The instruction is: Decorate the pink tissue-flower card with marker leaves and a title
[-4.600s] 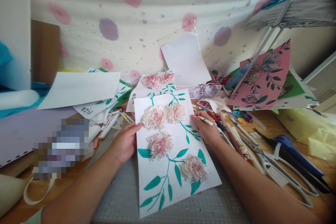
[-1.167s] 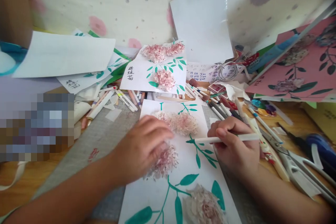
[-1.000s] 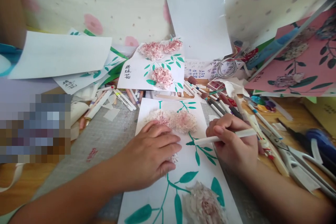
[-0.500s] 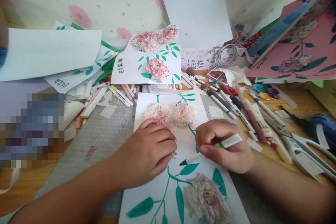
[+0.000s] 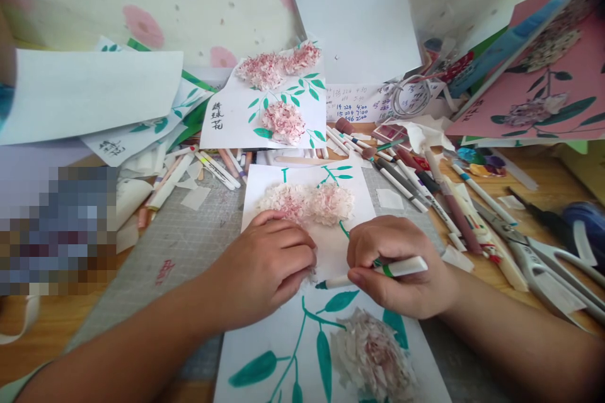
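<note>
A white sheet (image 5: 265, 343) lies in front of me, with green drawn stems and leaves and raised, ruffled pink-white paper flowers (image 5: 331, 203). Held in my right hand (image 5: 397, 267) is a green marker (image 5: 406, 266), tilted low with its dark green tip pointing left over the sheet, close to my other hand's fingertips. I cannot tell whether the tip touches the paper. My left hand (image 5: 271, 258) rests on the sheet's left side, just below the upper flowers, fingers curled together. A small pale bit shows at its fingertips, too little to name. A larger flower (image 5: 373, 352) sits at lower right.
A grey cutting mat (image 5: 179, 252) lies under the sheet. Markers (image 5: 220, 170) and paper scraps are scattered behind. Scissors (image 5: 529, 258) lie at right. A finished-looking flower picture (image 5: 288, 91) leans at the back, a pink one (image 5: 543, 94) at right.
My right hand has shifted slightly left and down, carrying the green marker's tip nearer to my left hand's fingertips. My left hand has barely moved.
</note>
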A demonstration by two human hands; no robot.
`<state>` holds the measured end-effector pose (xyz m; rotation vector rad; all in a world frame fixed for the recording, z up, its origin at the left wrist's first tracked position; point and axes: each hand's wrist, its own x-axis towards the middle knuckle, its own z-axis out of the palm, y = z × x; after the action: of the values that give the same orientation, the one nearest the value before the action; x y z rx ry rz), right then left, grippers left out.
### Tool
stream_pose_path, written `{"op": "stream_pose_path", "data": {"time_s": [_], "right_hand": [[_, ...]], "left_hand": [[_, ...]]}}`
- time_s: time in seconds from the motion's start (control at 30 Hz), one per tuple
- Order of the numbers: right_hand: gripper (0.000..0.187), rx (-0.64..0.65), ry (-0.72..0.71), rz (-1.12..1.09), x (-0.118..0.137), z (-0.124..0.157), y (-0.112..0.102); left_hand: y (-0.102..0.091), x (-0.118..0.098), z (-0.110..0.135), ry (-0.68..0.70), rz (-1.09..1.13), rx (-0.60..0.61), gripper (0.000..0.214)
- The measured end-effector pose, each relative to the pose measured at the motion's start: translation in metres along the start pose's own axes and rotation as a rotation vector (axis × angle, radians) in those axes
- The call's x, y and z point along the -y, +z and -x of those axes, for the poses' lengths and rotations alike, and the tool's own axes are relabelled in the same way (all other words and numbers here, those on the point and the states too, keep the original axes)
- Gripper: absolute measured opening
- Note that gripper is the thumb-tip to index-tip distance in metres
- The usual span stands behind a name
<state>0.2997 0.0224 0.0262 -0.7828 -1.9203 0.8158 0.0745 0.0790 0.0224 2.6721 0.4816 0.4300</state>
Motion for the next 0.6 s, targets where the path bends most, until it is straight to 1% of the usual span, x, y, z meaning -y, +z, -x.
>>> {"op": "stream_pose_path", "data": {"time_s": [0.27,0.43,0.5,0.6], "right_hand": [[0.027,0.056,-0.018,0.028,-0.002,-0.001,0.001],[0.030,0.035,0.029,0.083,-0.004,-0.001,-0.010],[0.031,0.006,0.042,0.119,-0.005,-0.001,-0.016],[0.031,-0.110,0.083,0.110,-0.007,0.001,-0.021]], "left_hand": [[0.000,0.000,-0.001,0.000,-0.002,-0.008,0.010],[0.000,0.001,0.000,0.014,0.011,-0.011,0.011],[0.000,0.000,0.001,0.011,0.008,0.002,0.014],[0.000,-0.001,0.001,0.019,-0.007,0.010,0.024]]}}
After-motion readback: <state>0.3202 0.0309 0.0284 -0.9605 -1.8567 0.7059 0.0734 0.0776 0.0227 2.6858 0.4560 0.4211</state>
